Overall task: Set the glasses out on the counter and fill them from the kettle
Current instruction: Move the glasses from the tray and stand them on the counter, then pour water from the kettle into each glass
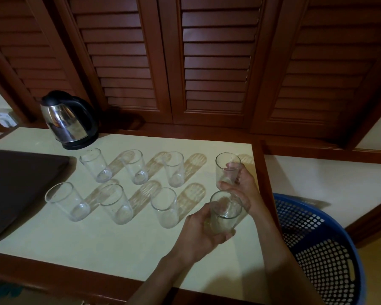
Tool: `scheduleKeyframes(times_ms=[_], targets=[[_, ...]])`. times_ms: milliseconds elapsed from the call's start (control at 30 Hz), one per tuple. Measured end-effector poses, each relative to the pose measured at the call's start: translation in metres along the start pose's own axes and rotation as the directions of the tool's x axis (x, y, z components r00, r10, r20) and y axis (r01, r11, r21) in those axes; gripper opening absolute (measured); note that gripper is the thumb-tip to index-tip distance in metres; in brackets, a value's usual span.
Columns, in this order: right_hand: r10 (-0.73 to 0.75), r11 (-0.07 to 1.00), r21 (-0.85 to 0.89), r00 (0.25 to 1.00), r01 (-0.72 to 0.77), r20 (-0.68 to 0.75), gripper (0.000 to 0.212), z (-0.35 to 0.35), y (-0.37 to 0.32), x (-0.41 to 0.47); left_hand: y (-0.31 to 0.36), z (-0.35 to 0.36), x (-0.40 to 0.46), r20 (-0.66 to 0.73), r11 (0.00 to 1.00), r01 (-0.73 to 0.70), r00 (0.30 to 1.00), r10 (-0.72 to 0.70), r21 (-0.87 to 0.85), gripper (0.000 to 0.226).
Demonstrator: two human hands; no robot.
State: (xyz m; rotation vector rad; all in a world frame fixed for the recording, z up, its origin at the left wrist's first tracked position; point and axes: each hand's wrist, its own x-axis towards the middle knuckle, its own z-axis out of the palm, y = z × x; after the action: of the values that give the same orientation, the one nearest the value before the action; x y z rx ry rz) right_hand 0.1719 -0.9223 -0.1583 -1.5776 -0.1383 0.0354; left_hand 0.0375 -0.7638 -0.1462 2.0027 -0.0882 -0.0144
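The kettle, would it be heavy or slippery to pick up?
The kettle probably feels heavy if it is full, though its water level is hidden. Its shiny metal body looks slippery, so the black handle is likely the safer grip. It sits on a wide base, so a nudge probably won't tip it.

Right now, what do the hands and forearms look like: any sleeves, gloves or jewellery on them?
Both are bare. The left hand and right hand show no gloves or rings that I can make out, and neither forearm shows a sleeve, watch or bracelet up to the frame edge. The dim light hides finer detail.
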Motion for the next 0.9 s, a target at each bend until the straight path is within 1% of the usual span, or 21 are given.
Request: scheduleKeyframes(times_ms=[67, 100, 167, 200, 300, 367, 500, 533, 600, 667, 767, 833, 900], targets=[[0.08, 0.99, 0.108, 0.993, -0.089, 0.086, 0.069, -0.006, -0.009, -0.003, 0.001, 0.0, 0.0, 0.004, 1.0, -0.01, 1.0, 0.01, -0.017, 0.054], [0.1, 0.982, 0.143, 0.985, -0.12, 0.139, 0.077, -0.01, -0.015, -0.004, 0.001, 0.001, 0.0, 0.006, 1.0, -0.014, 1.0, 0.014, -0.028, 0.057], [0.125, 0.978, 0.141, 0.972, -0.154, 0.2, 0.094, -0.019, -0.027, -0.008, 0.004, 0.0, -0.001, 0.029, 0.997, 0.001, 1.0, 0.001, -0.076, 0.067], [0.125, 0.977, 0.145, 0.969, -0.157, 0.212, 0.097, -0.023, -0.033, -0.011, 0.007, -0.001, -0.001, 0.047, 0.995, 0.003, 0.999, 0.001, -0.098, 0.072], [0.119, 0.975, 0.168, 0.978, -0.148, 0.169, 0.092, -0.032, -0.055, -0.022, 0.024, -0.014, -0.006, 0.049, 0.995, -0.045, 0.998, 0.049, -0.084, 0.085], [0.088, 0.983, 0.147, 0.986, -0.108, 0.139, 0.089, -0.036, -0.074, -0.028, 0.045, -0.027, -0.01, 0.009, 0.992, -0.097, 0.995, 0.098, -0.084, 0.085], [-0.038, 0.999, 0.025, 0.996, 0.036, 0.083, 0.074, -0.031, -0.122, -0.033, 0.093, -0.063, -0.012, -0.061, 0.974, -0.205, 0.978, 0.2, -0.101, 0.083], [-0.071, 0.997, -0.021, 0.995, 0.073, 0.076, 0.073, -0.026, -0.136, -0.032, 0.102, -0.076, -0.01, -0.08, 0.966, -0.237, 0.97, 0.229, -0.107, 0.082], [-0.123, 0.986, -0.099, 0.989, 0.131, 0.086, 0.076, -0.01, -0.162, -0.028, 0.117, -0.106, -0.002, -0.126, 0.954, -0.283, 0.954, 0.27, -0.098, 0.079], [-0.158, 0.974, -0.142, 0.979, 0.175, 0.125, 0.075, 0.016, -0.184, -0.018, 0.124, -0.139, 0.01, -0.177, 0.953, -0.287, 0.947, 0.268, -0.093, 0.076], [-0.155, 0.957, -0.205, 0.958, 0.207, 0.243, 0.073, 0.07, -0.207, 0.005, 0.12, -0.193, 0.033, -0.274, 0.969, -0.231, 0.941, 0.201, -0.085, 0.074], [-0.12, 0.949, -0.24, 0.938, 0.205, 0.325, 0.078, 0.112, -0.215, 0.024, 0.109, -0.231, 0.05, -0.341, 0.978, -0.187, 0.929, 0.145, -0.092, 0.081], [-0.085, 0.942, -0.271, 0.922, 0.198, 0.377, 0.086, 0.153, -0.219, 0.044, 0.094, -0.269, 0.063, -0.385, 0.988, -0.131, 0.918, 0.091, -0.079, 0.089]])
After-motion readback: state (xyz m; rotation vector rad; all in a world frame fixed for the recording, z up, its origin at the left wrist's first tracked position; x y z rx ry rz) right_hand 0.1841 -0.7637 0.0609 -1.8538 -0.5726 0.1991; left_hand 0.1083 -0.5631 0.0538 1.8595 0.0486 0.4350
